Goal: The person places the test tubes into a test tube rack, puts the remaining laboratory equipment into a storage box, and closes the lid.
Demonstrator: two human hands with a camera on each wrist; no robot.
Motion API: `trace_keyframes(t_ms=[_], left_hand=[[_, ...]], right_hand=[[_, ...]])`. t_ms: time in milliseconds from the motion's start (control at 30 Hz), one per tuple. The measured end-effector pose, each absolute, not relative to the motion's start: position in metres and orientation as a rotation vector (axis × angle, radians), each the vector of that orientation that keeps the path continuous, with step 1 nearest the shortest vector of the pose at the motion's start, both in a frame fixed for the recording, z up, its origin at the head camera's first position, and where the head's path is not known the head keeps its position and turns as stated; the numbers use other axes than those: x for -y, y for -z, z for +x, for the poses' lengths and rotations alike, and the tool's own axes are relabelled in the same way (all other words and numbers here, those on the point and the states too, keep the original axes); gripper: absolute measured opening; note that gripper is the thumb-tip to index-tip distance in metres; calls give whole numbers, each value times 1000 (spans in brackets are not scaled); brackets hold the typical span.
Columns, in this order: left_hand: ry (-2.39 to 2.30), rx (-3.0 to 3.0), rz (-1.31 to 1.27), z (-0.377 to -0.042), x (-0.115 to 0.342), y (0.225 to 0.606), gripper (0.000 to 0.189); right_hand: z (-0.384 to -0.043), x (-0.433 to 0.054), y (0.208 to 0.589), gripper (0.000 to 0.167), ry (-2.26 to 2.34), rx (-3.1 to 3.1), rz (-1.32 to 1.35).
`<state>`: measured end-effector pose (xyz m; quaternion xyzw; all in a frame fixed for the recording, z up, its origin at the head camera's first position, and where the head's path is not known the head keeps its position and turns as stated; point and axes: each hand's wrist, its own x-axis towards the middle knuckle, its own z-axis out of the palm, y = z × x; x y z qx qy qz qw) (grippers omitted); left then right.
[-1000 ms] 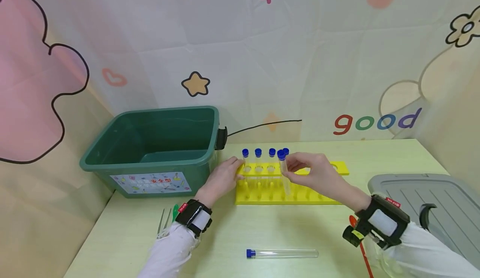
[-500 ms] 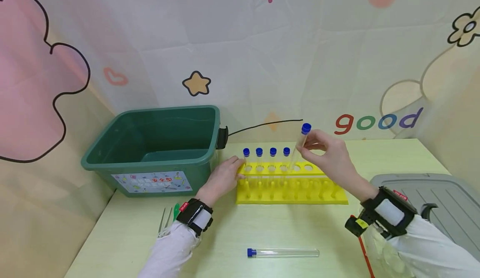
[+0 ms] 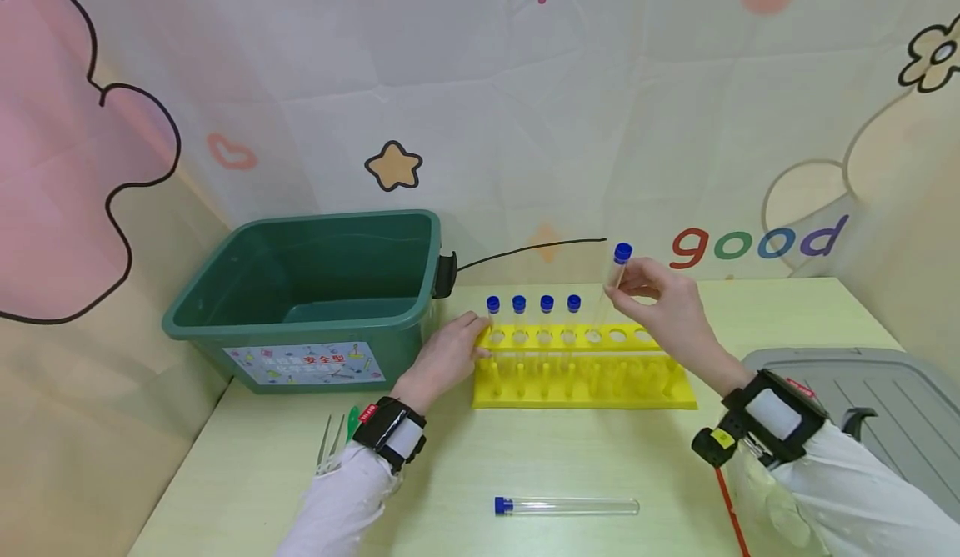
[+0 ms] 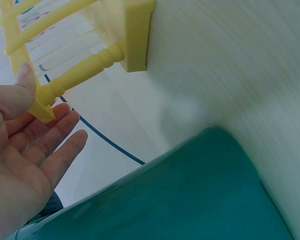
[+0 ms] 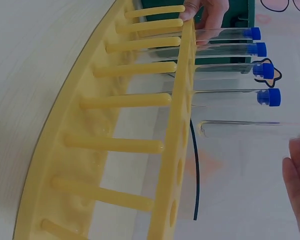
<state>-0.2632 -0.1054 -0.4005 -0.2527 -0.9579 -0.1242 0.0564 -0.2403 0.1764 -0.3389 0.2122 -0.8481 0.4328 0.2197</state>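
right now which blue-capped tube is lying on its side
The tube on the table in front of the yellow rack; four others stand in the rack, and the right hand holds another above it.

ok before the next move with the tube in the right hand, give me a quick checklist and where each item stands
1. Yellow rack braced: ok, the left hand grips its left end.
2. Held tube gripped: ok, the right hand pinches it just below the cap.
3. Blue cap on the held tube: ok, it is on.
4. Held tube clear of the rack: ok, the right wrist view shows a gap between its rounded bottom and the top rail.
5. Held tube exactly lined up with a free hole: cannot tell.
6. All tubes off the table: not ok, a loose tube lies in front of the rack.
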Motion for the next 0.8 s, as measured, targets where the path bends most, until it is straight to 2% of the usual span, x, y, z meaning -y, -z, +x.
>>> trace_keyframes(t_ms=[800], left_hand=[[376, 2912, -748, -262, 105, 399, 45]], right_hand=[[-250, -180, 369, 15, -1268, 2546, 453]])
